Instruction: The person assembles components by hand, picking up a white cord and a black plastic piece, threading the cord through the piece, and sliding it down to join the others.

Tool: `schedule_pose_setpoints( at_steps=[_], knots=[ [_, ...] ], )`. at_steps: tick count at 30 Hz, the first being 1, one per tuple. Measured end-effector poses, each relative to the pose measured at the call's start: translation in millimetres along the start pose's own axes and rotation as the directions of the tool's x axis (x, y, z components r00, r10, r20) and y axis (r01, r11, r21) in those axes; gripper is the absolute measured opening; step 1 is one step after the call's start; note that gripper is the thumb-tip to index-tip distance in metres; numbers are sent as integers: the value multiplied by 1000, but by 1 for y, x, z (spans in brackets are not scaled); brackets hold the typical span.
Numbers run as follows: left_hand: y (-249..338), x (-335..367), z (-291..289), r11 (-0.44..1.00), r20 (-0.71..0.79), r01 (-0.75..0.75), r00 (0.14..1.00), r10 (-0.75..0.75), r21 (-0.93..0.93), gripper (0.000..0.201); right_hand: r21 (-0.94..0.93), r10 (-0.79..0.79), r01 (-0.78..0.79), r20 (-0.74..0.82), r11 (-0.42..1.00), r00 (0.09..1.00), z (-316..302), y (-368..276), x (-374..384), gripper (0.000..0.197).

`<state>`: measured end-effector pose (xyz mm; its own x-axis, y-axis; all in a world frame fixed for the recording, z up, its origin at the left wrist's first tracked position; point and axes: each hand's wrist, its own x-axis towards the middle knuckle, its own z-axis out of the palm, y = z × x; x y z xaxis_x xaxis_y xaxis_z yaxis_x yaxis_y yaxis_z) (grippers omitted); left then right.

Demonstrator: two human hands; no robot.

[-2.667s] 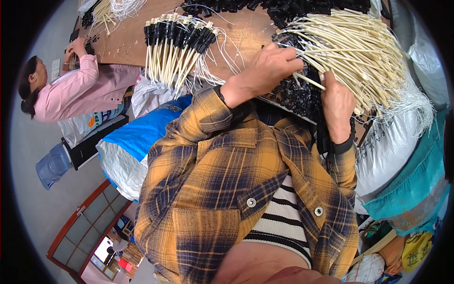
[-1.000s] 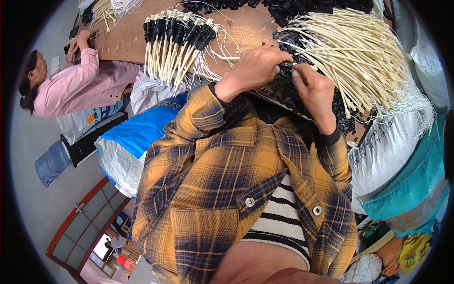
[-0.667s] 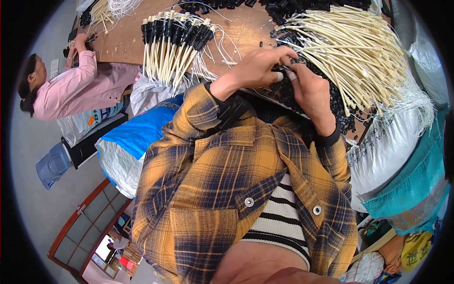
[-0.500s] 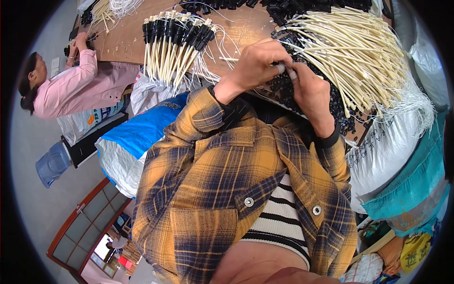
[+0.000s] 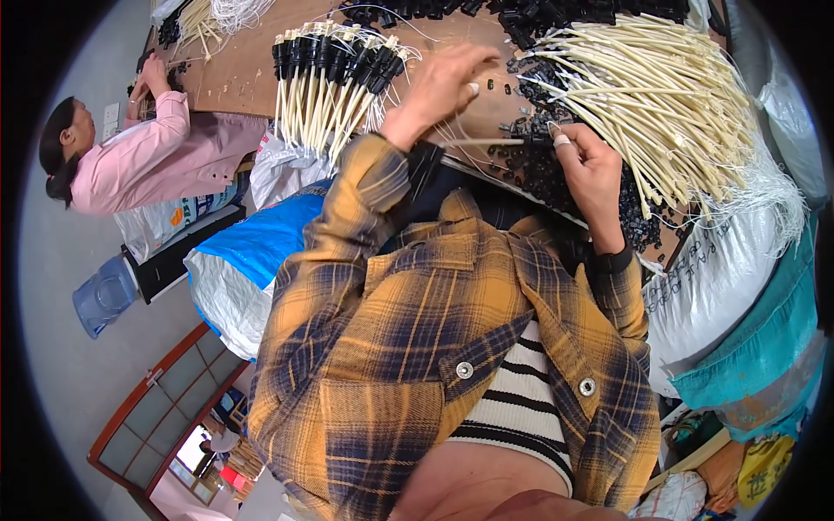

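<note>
Over the bench my left hand [image 5: 441, 89] is raised with fingers stretched out and thumb apart, slightly blurred, and nothing shows in it. My right hand [image 5: 591, 169] pinches the black fitting end of a cream rod [image 5: 499, 141], which points left across the bench edge. A thin white wire trails from the rod's left part. Beneath and around the right hand lie many small black plastic pieces [image 5: 539, 172]. Beyond my left wrist rests a bundle of cream rods with black sockets [image 5: 326, 74], white wires looping from it.
A large pile of loose cream rods [image 5: 651, 104] covers the bench's right side, with black sockets [image 5: 573, 22] heaped behind. White sacks [image 5: 721, 278] stand at right, a blue-and-white sack [image 5: 239, 260] at left. A co-worker in a pink shirt [image 5: 139, 161] works at the far left.
My hands, which were together at the fingertips, have come apart. The left has moved left and opened; the right has lowered slightly, and the cream rod with its black fitting now shows.
</note>
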<state>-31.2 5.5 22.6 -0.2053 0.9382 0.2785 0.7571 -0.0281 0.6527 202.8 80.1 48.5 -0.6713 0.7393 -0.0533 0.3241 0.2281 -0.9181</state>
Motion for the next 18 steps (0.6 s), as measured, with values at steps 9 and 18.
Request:
schedule_pose_setpoints(
  at_steps=[9,18],
  knots=[
    [-18,0,18,959,130,269,958,-256,-93,26,54,111,-107,-63,993,992,-4,17,2,13],
    [73,-1,35,646,165,376,917,-364,-664,21,-378,-346,241,-239,894,907,11,5,11,6]
  ],
)
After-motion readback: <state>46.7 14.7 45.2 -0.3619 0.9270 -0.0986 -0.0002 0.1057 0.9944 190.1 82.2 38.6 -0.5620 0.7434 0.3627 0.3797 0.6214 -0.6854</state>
